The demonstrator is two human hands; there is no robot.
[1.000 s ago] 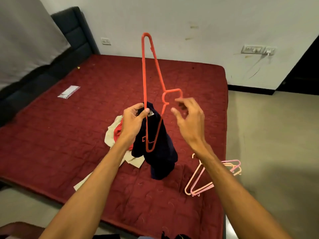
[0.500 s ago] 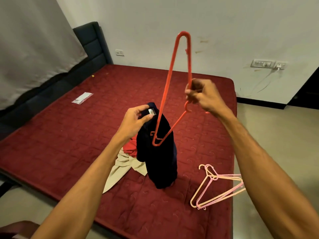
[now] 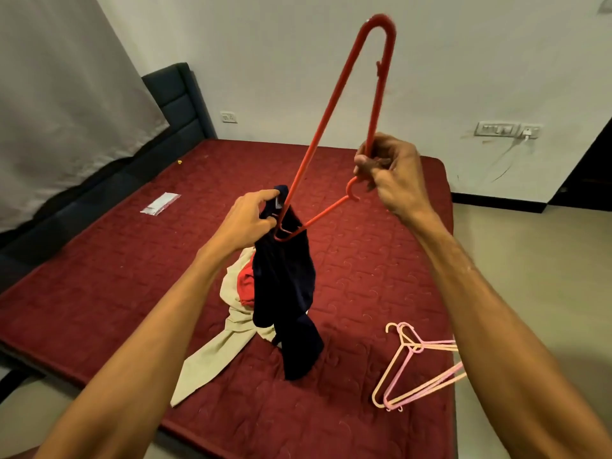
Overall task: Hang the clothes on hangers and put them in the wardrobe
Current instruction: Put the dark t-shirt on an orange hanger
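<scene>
Here, left hand [image 3: 246, 220] pinching dark navy garment [image 3: 286, 286] at its unreadable white label; right hand [image 3: 392, 175] clenched around red plastic hanger [image 3: 334, 104].

No text, brand or number can be read. A small white label [image 3: 279, 203] sits at the neck of the dark navy cloth garment [image 3: 284, 283], but any print on it is too small to tell. The flat clear plastic packet [image 3: 160, 203] on the dark red quilted mattress [image 3: 99, 260] shows only a blur.

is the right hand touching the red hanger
Touching. The head view shows the right hand closed around the red hanger just above its hook.
</scene>
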